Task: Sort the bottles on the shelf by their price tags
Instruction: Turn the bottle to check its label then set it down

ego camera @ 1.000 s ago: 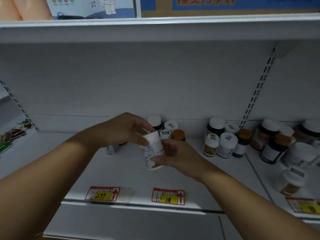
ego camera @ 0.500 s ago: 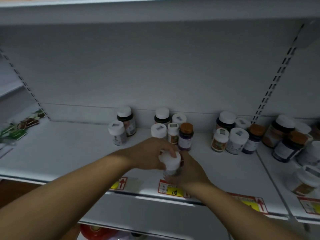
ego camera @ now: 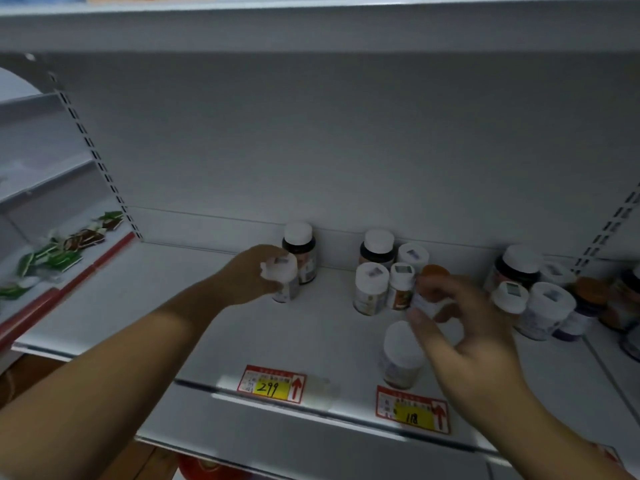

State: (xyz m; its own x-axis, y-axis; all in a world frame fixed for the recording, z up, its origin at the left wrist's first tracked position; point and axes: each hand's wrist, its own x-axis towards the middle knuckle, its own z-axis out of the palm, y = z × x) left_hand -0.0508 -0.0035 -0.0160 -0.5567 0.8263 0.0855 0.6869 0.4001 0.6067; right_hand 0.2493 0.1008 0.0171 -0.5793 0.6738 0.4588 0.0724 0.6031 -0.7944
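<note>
Left hand (ego camera: 252,275): fingers curling round the white cap and upper body of a small white-capped bottle (ego camera: 284,277), gripping it; bottle standing upright on the shelf (ego camera: 138,306), directly behind the price tag marked 299 (ego camera: 272,384) and well back from it. Standing just behind that bottle and touching or nearly touching it, against the back wall: a dark bottle with a white cap (ego camera: 300,251).

Right hand (ego camera: 464,327): fingers spreading part-open, fingertips (ego camera: 426,282) closing on an orange-capped bottle (ego camera: 431,289); contact appearing as a pinch at the cap and shoulder, though motion blur leaving the firmness of the grip unclear. Orange-capped bottle sitting at the right end of a cluster of white-capped bottles (ego camera: 384,271), behind the price tag marked 18 (ego camera: 412,410).

Standing free below the right thumb, just behind the 18 tag at the shelf's front edge: a separate white-capped bottle (ego camera: 401,355), upright, not being held.

Further right of the 18 tag: a larger group of mixed bottles (ego camera: 540,292), white, dark and orange caps, crowding together.

Far left of the 299 tag, on the neighbouring shelf section: green and brown packets (ego camera: 62,251) lying scattered.
</note>
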